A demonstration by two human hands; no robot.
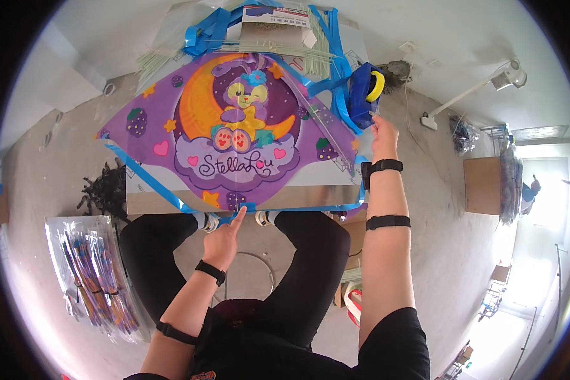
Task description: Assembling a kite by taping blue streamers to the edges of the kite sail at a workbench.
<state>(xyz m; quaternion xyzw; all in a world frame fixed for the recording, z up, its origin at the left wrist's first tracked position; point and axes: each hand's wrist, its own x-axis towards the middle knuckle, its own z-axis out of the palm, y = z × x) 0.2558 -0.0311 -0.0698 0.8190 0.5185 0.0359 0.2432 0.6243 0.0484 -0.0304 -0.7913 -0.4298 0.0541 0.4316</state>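
Observation:
A purple diamond-shaped kite sail (158,120), printed with a cartoon rabbit on an orange moon, lies flat on a board (145,196) edged with blue tape. My left hand (220,247) is at the near edge, its index finger stretched onto the sail's bottom tip beside a small blue tab; the other fingers look curled and hold nothing visible. At the far right my right hand (384,136) pinches what looks like a tape end at the front of a blue tape dispenser (361,98) with a yellow roll core. A clear strip or thin rod lies across the sail's right side.
Bundles of thin pale rods (323,60) and an open cardboard box (275,31) lie at the board's far end. Packed kites in clear bags (95,278) rest at left near a black tangled bundle (107,190). A brown carton (481,183) stands at right.

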